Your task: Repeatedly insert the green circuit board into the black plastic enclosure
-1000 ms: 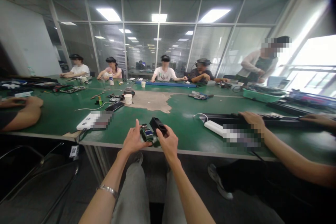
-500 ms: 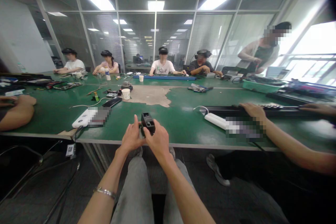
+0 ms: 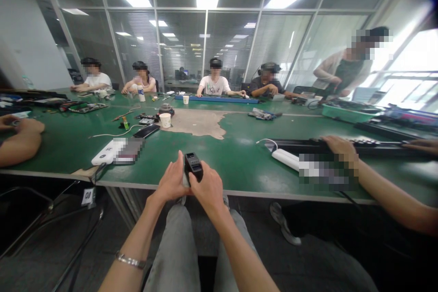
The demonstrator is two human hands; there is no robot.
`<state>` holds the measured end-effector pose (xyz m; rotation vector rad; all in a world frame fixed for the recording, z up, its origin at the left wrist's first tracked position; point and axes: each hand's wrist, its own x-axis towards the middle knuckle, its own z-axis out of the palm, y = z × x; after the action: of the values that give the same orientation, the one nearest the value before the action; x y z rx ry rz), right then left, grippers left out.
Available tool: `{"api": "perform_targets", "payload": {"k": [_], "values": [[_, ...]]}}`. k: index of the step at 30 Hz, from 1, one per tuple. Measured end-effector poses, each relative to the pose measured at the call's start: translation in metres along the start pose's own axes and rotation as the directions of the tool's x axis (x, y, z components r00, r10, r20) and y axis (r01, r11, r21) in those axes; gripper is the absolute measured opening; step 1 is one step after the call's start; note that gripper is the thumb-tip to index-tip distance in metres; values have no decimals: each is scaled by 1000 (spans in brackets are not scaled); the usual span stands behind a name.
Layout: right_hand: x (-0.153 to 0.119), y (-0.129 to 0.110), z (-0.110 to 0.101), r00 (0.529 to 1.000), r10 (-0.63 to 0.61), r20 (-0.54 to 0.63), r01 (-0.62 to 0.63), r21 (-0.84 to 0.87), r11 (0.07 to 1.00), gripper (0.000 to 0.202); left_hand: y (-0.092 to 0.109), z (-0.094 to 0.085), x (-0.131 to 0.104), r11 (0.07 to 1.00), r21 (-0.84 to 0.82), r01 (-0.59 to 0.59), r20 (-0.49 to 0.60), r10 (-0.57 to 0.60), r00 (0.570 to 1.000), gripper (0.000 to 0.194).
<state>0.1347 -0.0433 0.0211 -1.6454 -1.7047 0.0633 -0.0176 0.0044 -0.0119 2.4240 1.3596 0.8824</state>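
Note:
A small black box-shaped device (image 3: 193, 164) with openings in its upper face is held tilted above the near table edge. My right hand (image 3: 209, 186) grips it from the right, thumb on the near side and fingers round the far side. Close along its left side is my left hand (image 3: 173, 178), index finger stretched up and thumb spread toward the device's lower end. A narrow gap shows between the left palm and the device. The device's underside and some left fingers are hidden.
The green table (image 3: 246, 159) carries a white power bank (image 3: 103, 155), a black phone (image 3: 147, 131), a paper cup (image 3: 164, 120) and a torn brown sheet (image 3: 201, 124). At right, a neighbour's hand (image 3: 340, 148) rests by a long black part (image 3: 297, 145). Several people sit opposite.
The view has shifted slightly. The device is tilted a little differently, showing more of its near end. Both hands stay close around it.

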Motion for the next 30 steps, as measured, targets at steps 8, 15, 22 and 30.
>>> {"api": "perform_targets", "payload": {"k": [8,15,22,30], "values": [[-3,4,9,1000,-2,-5,2,-15,1000,57,-7,2,1,1000,5,4,-1,-4,1000,136],[3,-1,6,998,-8,-70,12,60,998,54,-6,7,2,998,48,40,-38,-38,999,127],[22,0,-21,980,20,-196,21,204,979,57,1,6,3,994,51,98,-39,-96,995,138],[24,51,-13,985,65,-159,-53,78,996,55,9,2,3,991,51,123,-69,-119,990,137]]}}
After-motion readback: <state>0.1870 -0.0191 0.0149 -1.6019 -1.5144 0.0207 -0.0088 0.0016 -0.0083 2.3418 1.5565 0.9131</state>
